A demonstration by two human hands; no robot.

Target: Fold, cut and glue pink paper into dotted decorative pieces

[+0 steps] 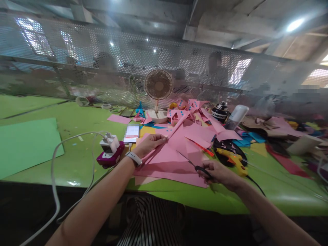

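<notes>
My left hand (pixel 151 142), closed and with a grey band on its wrist, pinches a long pink paper strip (pixel 178 125) that slants up toward the back. In my right hand (pixel 216 172) are scissors (pixel 202 170) with black handles, their thin blades pointing left above the pink paper (pixel 167 167). The blades are apart from the strip. Overlapping pink sheets lie beneath both hands. A red and orange pen-like stick (pixel 205 148) lies on the paper just beyond my right hand.
A yellow glue gun (pixel 235 160) lies on a black dish (pixel 228 145) at right. To the left stand a purple power strip (pixel 110 155) with a charger and cables, and a phone (pixel 132 133). Behind are a small fan (pixel 159 85), folded pink pieces (pixel 188 109) and a perforated screen (pixel 115 44).
</notes>
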